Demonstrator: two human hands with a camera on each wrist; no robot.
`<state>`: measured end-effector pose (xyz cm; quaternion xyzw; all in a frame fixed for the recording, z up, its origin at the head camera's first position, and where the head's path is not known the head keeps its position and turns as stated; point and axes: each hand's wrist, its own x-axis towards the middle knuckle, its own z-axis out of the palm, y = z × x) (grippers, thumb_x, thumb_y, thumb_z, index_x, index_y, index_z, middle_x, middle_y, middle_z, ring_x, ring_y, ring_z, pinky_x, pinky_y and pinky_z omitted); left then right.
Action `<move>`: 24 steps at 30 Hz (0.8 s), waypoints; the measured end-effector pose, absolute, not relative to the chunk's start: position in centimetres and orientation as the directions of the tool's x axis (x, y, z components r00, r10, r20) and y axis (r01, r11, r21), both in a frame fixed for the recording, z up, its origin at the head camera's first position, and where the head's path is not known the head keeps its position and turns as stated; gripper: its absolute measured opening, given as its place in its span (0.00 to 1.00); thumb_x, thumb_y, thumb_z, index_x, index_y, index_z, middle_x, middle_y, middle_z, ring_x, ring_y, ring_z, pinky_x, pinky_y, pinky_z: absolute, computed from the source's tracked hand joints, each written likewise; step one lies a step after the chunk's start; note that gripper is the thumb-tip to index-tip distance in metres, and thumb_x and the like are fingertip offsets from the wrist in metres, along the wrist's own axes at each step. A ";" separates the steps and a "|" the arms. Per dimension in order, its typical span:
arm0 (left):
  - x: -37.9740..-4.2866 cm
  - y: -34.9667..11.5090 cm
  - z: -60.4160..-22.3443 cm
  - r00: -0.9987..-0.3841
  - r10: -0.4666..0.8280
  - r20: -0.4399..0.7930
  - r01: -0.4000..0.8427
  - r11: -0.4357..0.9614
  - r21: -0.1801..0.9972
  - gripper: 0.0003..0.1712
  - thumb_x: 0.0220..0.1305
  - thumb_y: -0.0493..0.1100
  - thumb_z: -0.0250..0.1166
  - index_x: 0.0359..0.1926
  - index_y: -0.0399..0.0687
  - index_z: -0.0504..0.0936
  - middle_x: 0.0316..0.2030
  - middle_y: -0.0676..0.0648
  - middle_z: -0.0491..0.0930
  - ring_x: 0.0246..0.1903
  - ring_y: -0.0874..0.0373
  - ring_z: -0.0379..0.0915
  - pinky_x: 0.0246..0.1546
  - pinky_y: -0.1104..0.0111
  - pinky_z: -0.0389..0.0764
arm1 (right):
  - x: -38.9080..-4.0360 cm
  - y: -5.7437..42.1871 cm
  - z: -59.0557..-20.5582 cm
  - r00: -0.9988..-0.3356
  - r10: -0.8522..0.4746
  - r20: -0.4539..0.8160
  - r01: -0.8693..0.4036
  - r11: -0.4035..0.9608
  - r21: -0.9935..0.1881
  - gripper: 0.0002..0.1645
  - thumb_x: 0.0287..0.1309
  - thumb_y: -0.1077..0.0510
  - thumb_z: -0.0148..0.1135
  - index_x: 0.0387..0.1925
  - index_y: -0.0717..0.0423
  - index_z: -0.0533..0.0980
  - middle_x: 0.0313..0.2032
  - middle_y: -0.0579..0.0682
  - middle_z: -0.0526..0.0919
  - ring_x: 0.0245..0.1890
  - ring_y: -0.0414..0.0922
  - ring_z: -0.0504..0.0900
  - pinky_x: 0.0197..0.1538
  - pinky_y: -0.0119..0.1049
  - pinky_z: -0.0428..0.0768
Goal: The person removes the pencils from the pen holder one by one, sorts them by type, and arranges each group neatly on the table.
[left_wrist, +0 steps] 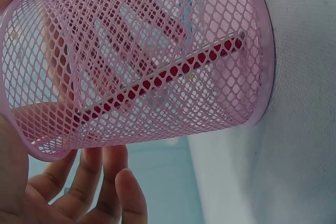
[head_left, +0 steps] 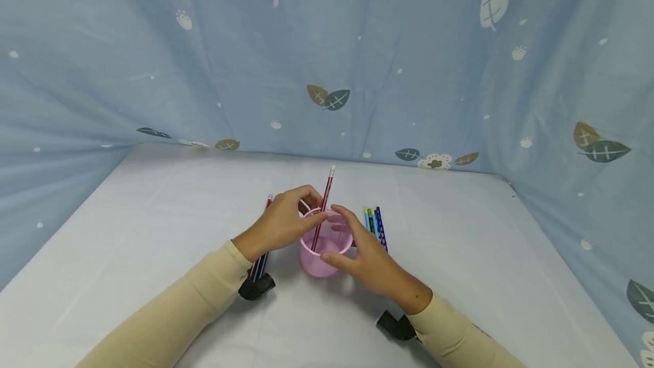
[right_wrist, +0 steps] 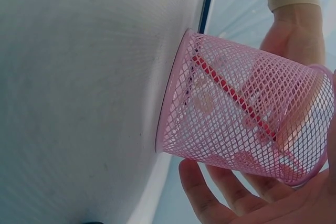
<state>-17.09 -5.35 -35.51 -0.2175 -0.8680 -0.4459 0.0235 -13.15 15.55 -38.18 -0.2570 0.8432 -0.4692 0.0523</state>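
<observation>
A pink mesh pencil cup (head_left: 315,268) stands upright on the white table between both hands. Inside it one red pencil (head_left: 327,189) leans, its white eraser end up and its lower end near the cup's base. My left hand (head_left: 280,221) holds the cup's left rim, the thumb laid across the opening over the pencil and the fingers behind the rim. On the other side my right hand (head_left: 375,263) grips the rim, thumb toward the front and fingers round the far side. In the right wrist view its fingers (right_wrist: 197,182) curve along the mesh wall.
Several blue and patterned pencils (head_left: 375,226) lie right of the cup, partly behind the right hand. More pencils, some dark and one red (head_left: 269,201), lie under the left hand and wrist. Black wrist devices (head_left: 257,287) sit below both cuffs. A blue leaf-patterned curtain (head_left: 255,61) borders the table.
</observation>
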 end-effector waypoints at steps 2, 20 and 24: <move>-17.0 -5.4 -35.5 -0.905 0.355 0.235 0.397 0.506 0.766 0.09 0.63 0.45 0.70 0.42 0.51 0.80 0.37 0.52 0.83 0.38 0.55 0.79 0.40 0.65 0.80 | -13.1 15.5 -38.3 -0.861 -0.484 0.155 -0.386 0.425 -0.819 0.49 0.62 0.50 0.68 0.76 0.43 0.52 0.69 0.54 0.69 0.69 0.52 0.69 0.67 0.60 0.68; -17.5 -5.8 -35.3 -0.890 0.345 0.297 0.442 0.498 0.746 0.05 0.66 0.46 0.68 0.39 0.51 0.83 0.37 0.54 0.84 0.39 0.57 0.81 0.39 0.66 0.82 | -13.4 15.5 -38.3 -0.864 -0.482 0.146 -0.383 0.442 -0.811 0.49 0.63 0.51 0.68 0.77 0.46 0.51 0.70 0.53 0.69 0.69 0.52 0.69 0.67 0.60 0.69; -17.6 -6.1 -34.9 -0.891 0.336 0.306 0.442 0.486 0.754 0.05 0.67 0.46 0.67 0.40 0.52 0.84 0.36 0.55 0.85 0.39 0.60 0.80 0.44 0.63 0.82 | -13.3 15.5 -38.3 -0.868 -0.477 0.138 -0.373 0.443 -0.815 0.50 0.62 0.48 0.69 0.77 0.46 0.51 0.69 0.54 0.69 0.69 0.51 0.70 0.67 0.58 0.70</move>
